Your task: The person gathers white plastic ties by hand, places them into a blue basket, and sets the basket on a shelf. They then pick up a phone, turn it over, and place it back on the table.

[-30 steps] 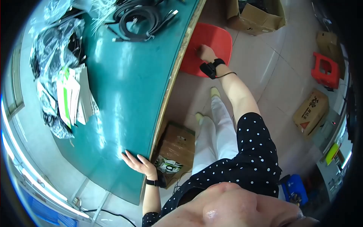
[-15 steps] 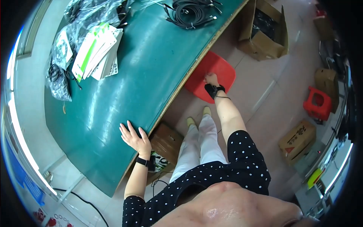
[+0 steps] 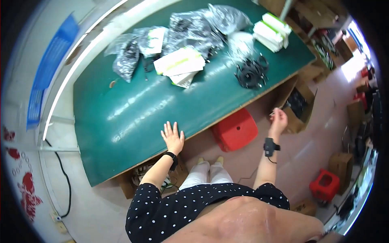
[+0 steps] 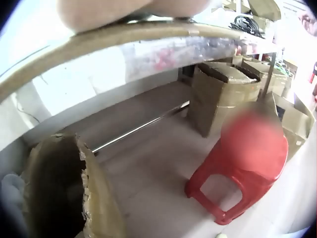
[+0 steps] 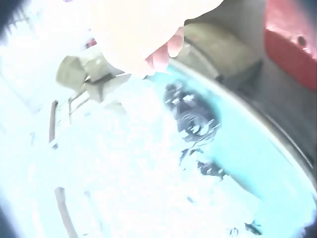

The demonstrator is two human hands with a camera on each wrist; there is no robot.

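Observation:
My left hand [image 3: 173,141] lies flat on the green table [image 3: 133,117] near its front edge, fingers spread, with nothing in it. Out past that edge, my right hand [image 3: 278,120] is raised to the right of the red stool [image 3: 239,131]. Its fingers are curled, and a thin pale strip shows at the fingertips; its kind cannot be made out. Glare washes out much of the right wrist view, where the curled fingers [image 5: 161,57] overlap the table's edge. On the table nearby lie coiled black cables [image 3: 252,73].
Plastic bags of black cables [image 3: 190,28], a stack of white-and-green packages [image 3: 180,62] and another stack [image 3: 272,32] lie toward the table's back. An open carton [image 3: 302,103] stands beside the right hand. Another red stool [image 3: 324,184] is farther right.
My right hand has lifted from over the red stool and moved right, toward the open carton. The left hand stays on the table. The head view has turned, bringing more of the table in.

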